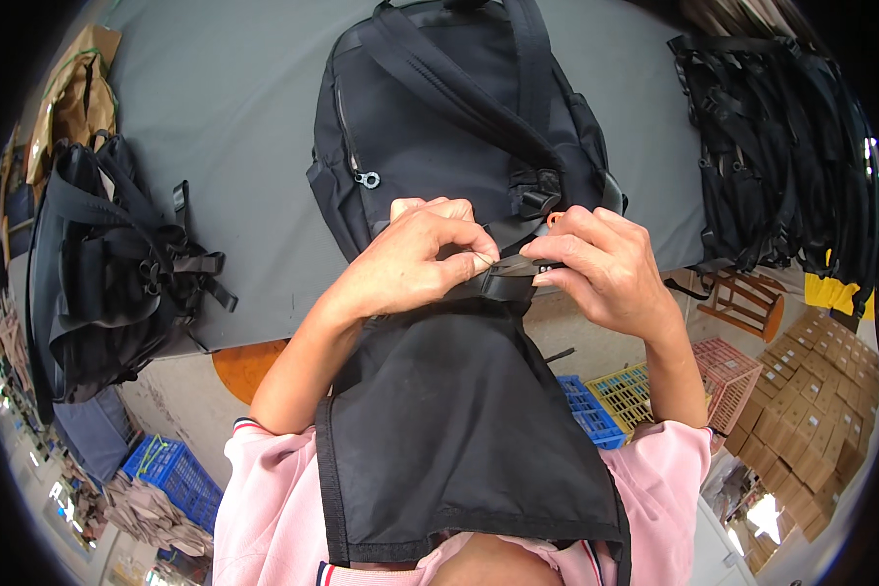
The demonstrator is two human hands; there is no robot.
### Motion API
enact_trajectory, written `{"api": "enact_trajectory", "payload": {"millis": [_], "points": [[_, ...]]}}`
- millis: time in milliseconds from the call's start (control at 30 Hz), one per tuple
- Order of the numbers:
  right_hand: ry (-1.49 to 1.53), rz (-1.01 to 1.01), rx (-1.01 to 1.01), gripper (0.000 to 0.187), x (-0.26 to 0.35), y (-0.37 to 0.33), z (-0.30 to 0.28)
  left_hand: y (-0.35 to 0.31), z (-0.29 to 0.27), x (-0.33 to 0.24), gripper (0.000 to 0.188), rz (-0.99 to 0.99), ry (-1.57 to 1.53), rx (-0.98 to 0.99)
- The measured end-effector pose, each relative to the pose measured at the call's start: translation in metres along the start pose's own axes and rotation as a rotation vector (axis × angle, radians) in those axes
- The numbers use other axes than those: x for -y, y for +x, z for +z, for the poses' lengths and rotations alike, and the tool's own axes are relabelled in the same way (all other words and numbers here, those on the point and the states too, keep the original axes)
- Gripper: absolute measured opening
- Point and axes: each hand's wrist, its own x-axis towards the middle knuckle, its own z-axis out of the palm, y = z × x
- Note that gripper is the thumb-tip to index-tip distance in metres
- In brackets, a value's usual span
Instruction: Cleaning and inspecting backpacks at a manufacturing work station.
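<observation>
A black backpack lies on the grey-covered table, its shoulder straps toward the top and a zipper with a ring pull on its left side. At its near edge, my left hand is closed, thumb and forefinger pinching a black strap. Close beside it my right hand grips what look like small thread snips, with grey blades and a bit of orange by the fingers. The blade tips meet the strap next to my left thumb. Any thread there is too fine to make out.
Black bags with dangling straps are at the table's left edge, more black straps and bags at the right. Below are a wooden stool, blue, yellow and red crates, and stacked cartons. I wear a black apron.
</observation>
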Motion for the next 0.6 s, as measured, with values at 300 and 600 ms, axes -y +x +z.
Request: {"api": "enact_trajectory", "payload": {"millis": [300,600], "points": [[-0.072,-0.053,-0.007,0.023,0.002,-0.002,-0.002,-0.002,-0.001,0.001,0.014,-0.064,-0.002,0.037],[0.034,0.034,0.049,0.025,0.002,0.007,-0.010,0.000,-0.005,-0.008,0.017,-0.082,0.027,0.067]]}}
